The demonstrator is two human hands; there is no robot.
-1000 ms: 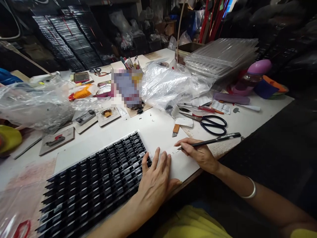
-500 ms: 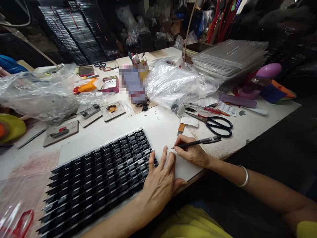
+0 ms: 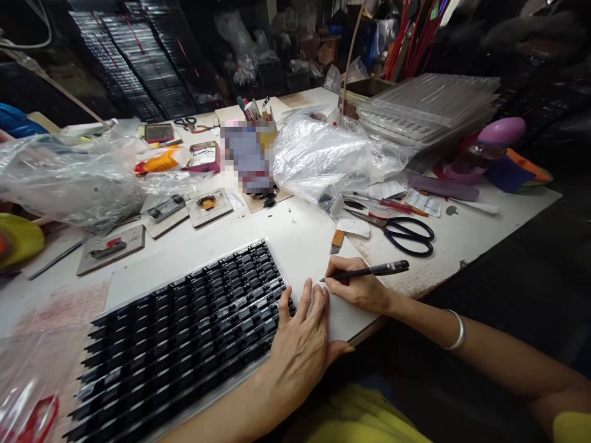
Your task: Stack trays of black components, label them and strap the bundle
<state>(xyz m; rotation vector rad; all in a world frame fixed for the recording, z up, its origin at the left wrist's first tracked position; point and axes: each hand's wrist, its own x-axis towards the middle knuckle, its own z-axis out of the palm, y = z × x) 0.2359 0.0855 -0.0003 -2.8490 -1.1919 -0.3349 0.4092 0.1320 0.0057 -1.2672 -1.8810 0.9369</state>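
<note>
I pinched a black pen (image 3: 390,268) in my right hand (image 3: 360,286), its tip down just beside my left fingertips.
My left hand (image 3: 302,344) lay with fingers loosely spread at the end of a plastic tray (image 3: 277,263), whose rows of black parts (image 3: 194,320) stretched off to its left; beyond my right hand lay an orange cutter (image 3: 338,238) and scissors (image 3: 376,219).

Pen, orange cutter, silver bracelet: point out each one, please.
Pen (image 3: 375,269): head view, on the barrel.
Orange cutter (image 3: 338,238): head view, on the orange body.
Silver bracelet (image 3: 462,330): head view, on the band.
</note>
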